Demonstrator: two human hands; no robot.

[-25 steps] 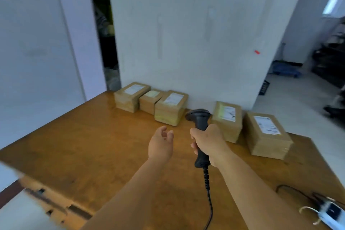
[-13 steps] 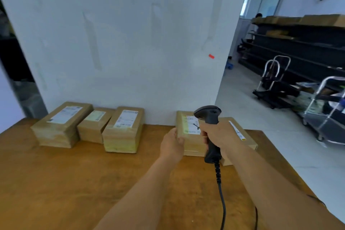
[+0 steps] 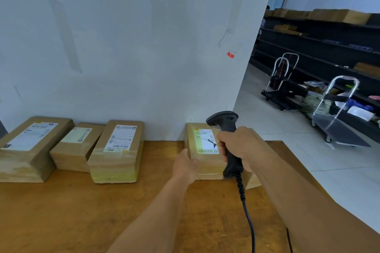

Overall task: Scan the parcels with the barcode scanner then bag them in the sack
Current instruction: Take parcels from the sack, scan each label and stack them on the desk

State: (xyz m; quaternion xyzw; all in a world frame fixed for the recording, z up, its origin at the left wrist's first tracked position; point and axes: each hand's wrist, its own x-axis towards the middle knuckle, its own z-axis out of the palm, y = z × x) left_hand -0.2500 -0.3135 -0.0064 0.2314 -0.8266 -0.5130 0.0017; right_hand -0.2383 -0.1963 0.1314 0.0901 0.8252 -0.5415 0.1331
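Several brown cardboard parcels with white labels lie along the wall on the wooden table (image 3: 61,211). My right hand (image 3: 238,146) grips a black corded barcode scanner (image 3: 228,129), its head over the fourth parcel (image 3: 203,150); a pale light patch falls on that parcel's label. My left hand (image 3: 185,165) rests against that parcel's near left corner. Another parcel (image 3: 251,181) lies mostly hidden behind my right wrist. Three parcels sit to the left: a large one (image 3: 26,148), a small one (image 3: 76,146), and a tall one (image 3: 117,150). No sack is in view.
A white wall (image 3: 133,47) stands right behind the parcels. The table's right edge drops to a tiled floor. Two metal platform trolleys (image 3: 337,121) and dark shelving (image 3: 329,43) with boxes stand at the right. The scanner cable (image 3: 248,222) trails toward me.
The view has swung right and closer to the parcels. My left hand has gone from open in the air to the fourth parcel's corner. The scanner now lights its label.
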